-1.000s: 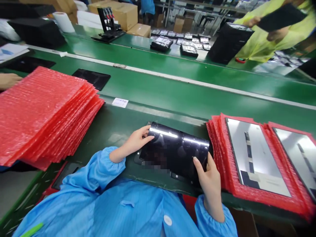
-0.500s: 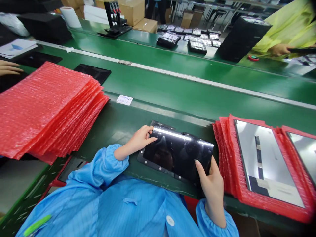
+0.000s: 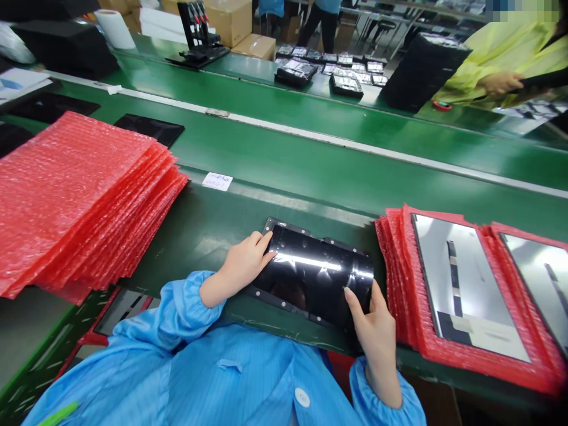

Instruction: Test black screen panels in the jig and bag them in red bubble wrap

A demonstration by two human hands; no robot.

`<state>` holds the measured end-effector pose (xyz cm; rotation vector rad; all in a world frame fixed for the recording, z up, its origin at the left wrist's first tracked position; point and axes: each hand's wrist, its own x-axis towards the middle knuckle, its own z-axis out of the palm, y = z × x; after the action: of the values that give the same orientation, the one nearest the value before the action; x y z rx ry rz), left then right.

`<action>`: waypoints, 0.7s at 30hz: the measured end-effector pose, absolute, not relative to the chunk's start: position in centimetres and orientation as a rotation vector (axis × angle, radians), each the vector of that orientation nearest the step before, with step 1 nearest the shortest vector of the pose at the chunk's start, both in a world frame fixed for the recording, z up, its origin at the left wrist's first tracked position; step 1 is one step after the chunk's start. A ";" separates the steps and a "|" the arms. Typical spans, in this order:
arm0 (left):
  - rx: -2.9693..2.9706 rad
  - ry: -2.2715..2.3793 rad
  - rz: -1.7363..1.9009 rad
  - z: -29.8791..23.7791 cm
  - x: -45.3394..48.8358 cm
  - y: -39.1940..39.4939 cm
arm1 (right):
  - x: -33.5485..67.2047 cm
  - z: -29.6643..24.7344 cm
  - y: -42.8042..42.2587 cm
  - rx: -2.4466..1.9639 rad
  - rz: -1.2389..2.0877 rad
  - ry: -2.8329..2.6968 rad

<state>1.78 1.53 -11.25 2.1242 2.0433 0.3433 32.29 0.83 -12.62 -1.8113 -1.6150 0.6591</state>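
A glossy black display panel [image 3: 315, 275] with a bolted dark flange lies on the green bench in front of me, curving slightly under a bright glare band. My left hand [image 3: 245, 260] rests on its left side, fingers over the face. My right hand [image 3: 373, 316] grips its lower right corner, with the thumb and fingertips on the glass. A tall stack of red bubble-wrap bags [image 3: 80, 201] lies left of my left hand. Panels in red bubble wrap [image 3: 461, 290] lie just beyond my right hand.
Green conveyor belts [image 3: 355, 157] cross the view behind the panel, with a small white label [image 3: 217, 181] at the bench edge. Black panels [image 3: 148, 128] lie further left. A co-worker's hand [image 3: 501, 84] in a yellow-green sleeve is at upper right, beside a tall black stack [image 3: 423, 71].
The panel's glare band has shifted and the panel looks more curved than half a second ago. Both my hands stay on it. The co-worker's hand has moved little.
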 end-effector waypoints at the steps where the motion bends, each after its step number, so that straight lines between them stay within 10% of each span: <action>1: 2.159 2.060 0.310 -11.4 1.9 1.3 | 32.3 -12.6 0.9 -1.821 0.670 -1.620; 15: 2.256 2.086 0.226 -11.6 2.1 1.2 | 32.7 -11.8 2.2 -1.984 0.631 -1.871; 21: 2.305 2.076 0.097 -10.8 2.2 1.5 | 33.4 -11.2 3.0 -2.047 0.097 -2.314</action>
<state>2.15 1.53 -10.75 2.3050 2.0758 0.0974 33.44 3.02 -11.21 -2.0474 -2.3135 0.0967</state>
